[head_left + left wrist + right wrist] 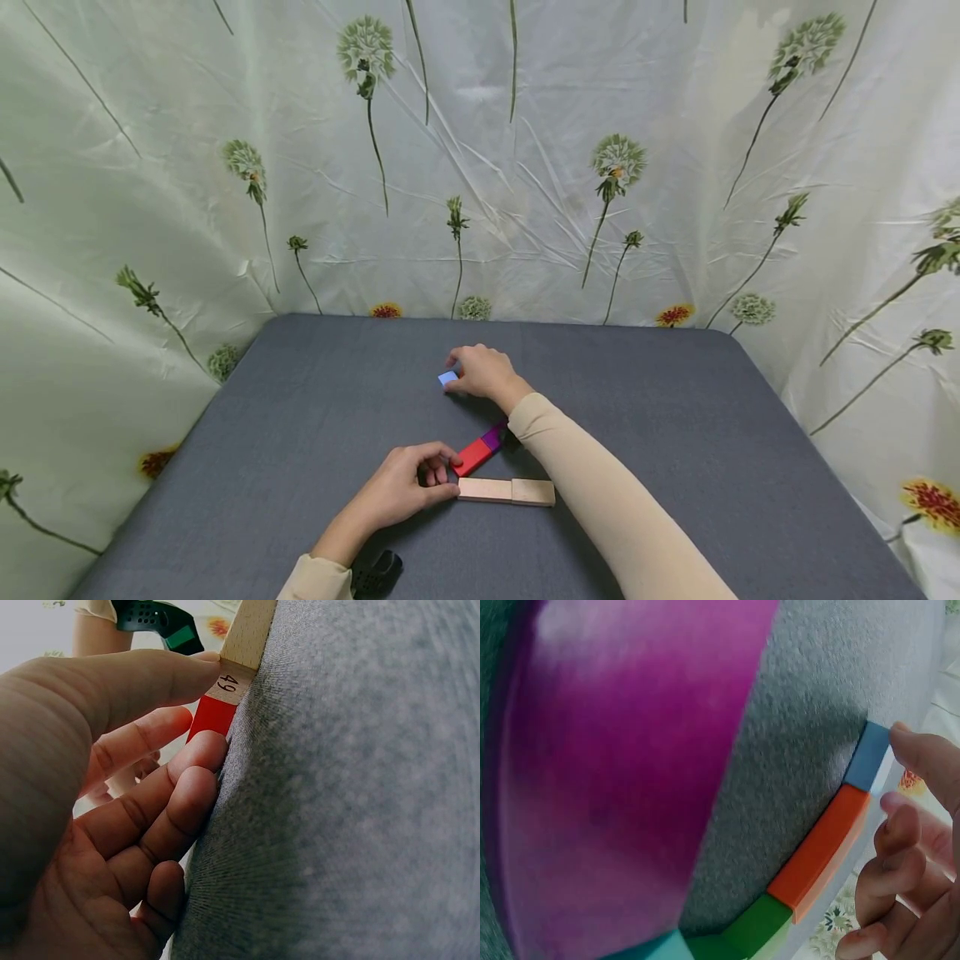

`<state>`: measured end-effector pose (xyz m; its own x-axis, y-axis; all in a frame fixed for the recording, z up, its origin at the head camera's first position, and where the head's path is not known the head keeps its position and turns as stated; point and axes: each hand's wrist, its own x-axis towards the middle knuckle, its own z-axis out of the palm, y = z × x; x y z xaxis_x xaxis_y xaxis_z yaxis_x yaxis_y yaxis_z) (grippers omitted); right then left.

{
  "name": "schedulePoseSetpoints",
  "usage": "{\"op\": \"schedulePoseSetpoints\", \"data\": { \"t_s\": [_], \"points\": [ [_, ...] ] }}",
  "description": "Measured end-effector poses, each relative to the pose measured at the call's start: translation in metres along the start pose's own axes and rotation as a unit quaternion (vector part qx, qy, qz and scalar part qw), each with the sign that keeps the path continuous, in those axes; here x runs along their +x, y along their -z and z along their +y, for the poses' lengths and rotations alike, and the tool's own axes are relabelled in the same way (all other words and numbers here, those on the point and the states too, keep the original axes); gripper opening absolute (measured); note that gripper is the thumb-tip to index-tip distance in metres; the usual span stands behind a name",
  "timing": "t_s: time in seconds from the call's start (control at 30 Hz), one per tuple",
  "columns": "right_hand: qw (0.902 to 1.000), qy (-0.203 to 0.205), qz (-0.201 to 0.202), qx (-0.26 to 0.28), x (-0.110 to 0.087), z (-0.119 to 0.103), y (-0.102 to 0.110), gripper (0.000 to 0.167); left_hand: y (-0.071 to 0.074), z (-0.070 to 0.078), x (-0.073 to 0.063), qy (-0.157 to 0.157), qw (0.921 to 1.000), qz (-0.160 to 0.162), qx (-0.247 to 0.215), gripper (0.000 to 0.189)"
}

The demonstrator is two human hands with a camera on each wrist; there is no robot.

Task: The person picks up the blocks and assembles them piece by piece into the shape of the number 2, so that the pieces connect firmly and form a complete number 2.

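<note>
Two hands work mid-bench: the left hand (405,492), fingers curled, pinches the plain wooden block (485,489) beside the red block (473,457); the right hand (483,372) pinches a small blue block (447,377). Best keep both steady, nudging gently.

Before you: a grey table (675,433) against a pale green curtain (150,167) printed with dandelion heads, with red-and-yellow flowers low down. Your blocks: light blue (447,377) farthest, then purple (493,436), red (472,457), and two plain wood (506,491) nearest. Your sleeves (600,492) are beige.
</note>
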<state>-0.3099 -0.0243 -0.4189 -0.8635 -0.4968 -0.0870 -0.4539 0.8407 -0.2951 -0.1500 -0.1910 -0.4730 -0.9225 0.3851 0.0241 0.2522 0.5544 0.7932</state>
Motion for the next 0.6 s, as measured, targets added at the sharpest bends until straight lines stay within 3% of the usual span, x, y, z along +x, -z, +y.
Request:
{"op": "schedulePoseSetpoints", "data": {
  "t_s": [0.2, 0.6],
  "points": [
    [0.9997, -0.02, 0.016, -0.004, -0.0042, -0.0033, -0.002, 0.043, -0.0012, 0.0008, 0.0004, 0.004, 1.0, -0.003, -0.002, 0.025],
    [0.9999, -0.012, 0.009, -0.001, -0.0048, -0.0008, 0.0, 0.04, -0.0009, 0.0004, 0.0003, -0.004, 1.0, -0.003, -0.008, 0.024]
  ]
}}
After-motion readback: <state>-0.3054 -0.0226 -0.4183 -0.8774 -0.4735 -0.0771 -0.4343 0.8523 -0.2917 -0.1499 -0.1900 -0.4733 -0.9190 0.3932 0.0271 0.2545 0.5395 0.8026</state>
